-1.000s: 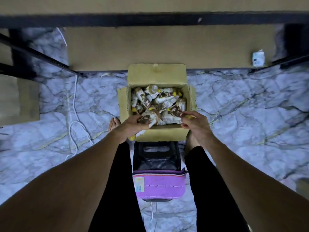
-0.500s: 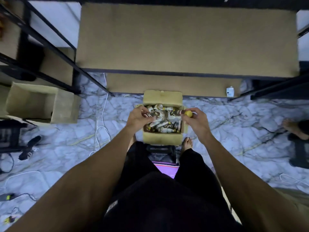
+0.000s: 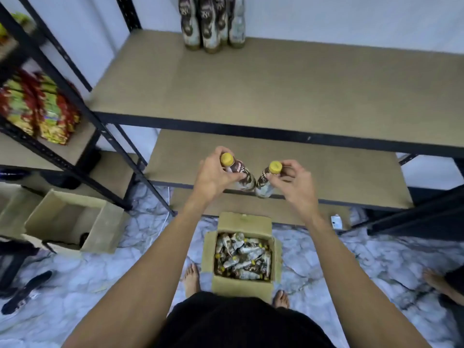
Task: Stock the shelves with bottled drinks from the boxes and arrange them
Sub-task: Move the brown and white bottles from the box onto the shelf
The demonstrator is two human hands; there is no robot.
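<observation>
My left hand (image 3: 213, 173) grips a brown-labelled bottle with a yellow cap (image 3: 238, 173). My right hand (image 3: 292, 180) pinches a second such bottle (image 3: 266, 180) near its cap. Both bottles are held side by side, raised in front of the middle shelf (image 3: 339, 182). Below them on the floor stands an open cardboard box (image 3: 241, 286) with several more bottles lying jumbled inside. A small group of the same bottles (image 3: 213, 23) stands upright at the back of the upper shelf (image 3: 276, 91).
A black metal rack on the left holds colourful snack packets (image 3: 37, 109). An open cardboard box (image 3: 67, 222) lies on its side on the marble floor at left. Another person's foot (image 3: 437, 282) is at the right edge. A small white carton (image 3: 336, 221) sits under the shelf.
Both hands lifted a bottle each out of the box and rose to shelf height. The view tilted up from the box to the shelves.
</observation>
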